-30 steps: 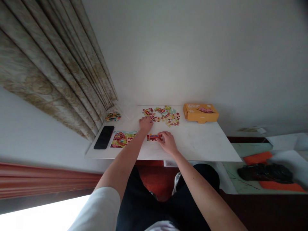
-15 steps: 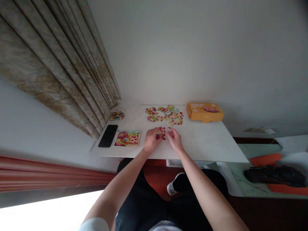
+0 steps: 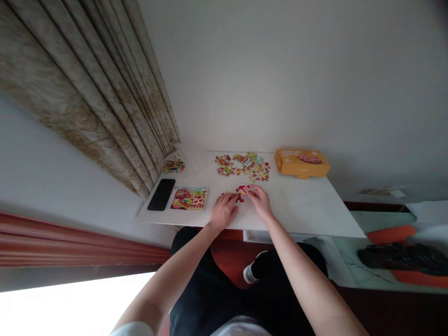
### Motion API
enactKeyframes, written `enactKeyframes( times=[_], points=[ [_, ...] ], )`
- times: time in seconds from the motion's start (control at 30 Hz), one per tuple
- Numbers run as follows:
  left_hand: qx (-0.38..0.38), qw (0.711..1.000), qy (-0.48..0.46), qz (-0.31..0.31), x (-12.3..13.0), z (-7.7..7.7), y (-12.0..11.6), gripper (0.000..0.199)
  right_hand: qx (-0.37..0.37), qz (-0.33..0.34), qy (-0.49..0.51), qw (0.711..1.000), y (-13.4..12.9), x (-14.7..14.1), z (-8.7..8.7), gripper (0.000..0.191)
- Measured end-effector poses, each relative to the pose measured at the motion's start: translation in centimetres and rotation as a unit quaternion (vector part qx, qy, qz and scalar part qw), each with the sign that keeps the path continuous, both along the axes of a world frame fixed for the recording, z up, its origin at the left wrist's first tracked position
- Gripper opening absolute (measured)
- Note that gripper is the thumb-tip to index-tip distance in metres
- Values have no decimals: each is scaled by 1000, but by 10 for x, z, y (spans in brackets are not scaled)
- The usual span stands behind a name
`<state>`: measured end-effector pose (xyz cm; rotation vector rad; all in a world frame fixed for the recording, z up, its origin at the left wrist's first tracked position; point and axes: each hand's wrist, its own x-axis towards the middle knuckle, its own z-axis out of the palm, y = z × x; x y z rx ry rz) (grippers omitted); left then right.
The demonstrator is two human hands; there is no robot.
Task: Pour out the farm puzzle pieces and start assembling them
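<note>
My right hand (image 3: pixel 261 201) is closed in a pinch on a red puzzle piece (image 3: pixel 245 188) with a white X pattern. My left hand (image 3: pixel 224 212) lies palm down on the table, its fingers stretched over a small cluster of red jigsaw pieces (image 3: pixel 241 198) and partly hiding them. Farther back, several loose colourful puzzle pieces (image 3: pixel 261 173) spread toward the wall. Left of my left hand lies a picture card (image 3: pixel 189 199) printed with a red barn and a spotted cow.
A black phone (image 3: pixel 161 194) lies left of the card. Behind it, a clear plastic bag (image 3: pixel 174 164) holds more colourful pieces. An orange puzzle box (image 3: pixel 302 163) stands at the back right of the white table (image 3: pixel 301 210). A patterned curtain (image 3: pixel 140 107) hangs beside the left edge.
My left hand has come slightly toward me and flattened over the pieces. My right fingers now grip the red piece, which was lying between my hands. The view has shifted a little.
</note>
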<state>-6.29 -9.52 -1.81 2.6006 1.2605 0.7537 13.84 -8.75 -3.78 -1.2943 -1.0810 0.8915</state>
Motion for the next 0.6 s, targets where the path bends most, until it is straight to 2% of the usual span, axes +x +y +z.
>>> enactKeyframes(
  times=[0.13, 0.23, 0.37, 0.6],
  points=[
    [11, 999, 24, -24, -7, 0, -7, 32, -10, 8, 16, 1000, 14, 3, 4, 47],
    [7, 999, 25, -29, -5, 1, -7, 31, -16, 67, -7, 998, 34, 0, 7, 38],
    [2, 999, 25, -20, -2, 3, -7, 31, -38, 147, -76, 986, 64, -10, 9, 28],
    [16, 999, 26, -18, -2, 2, -9, 29, -57, 161, -233, 957, 94, -20, 2, 24]
  ],
)
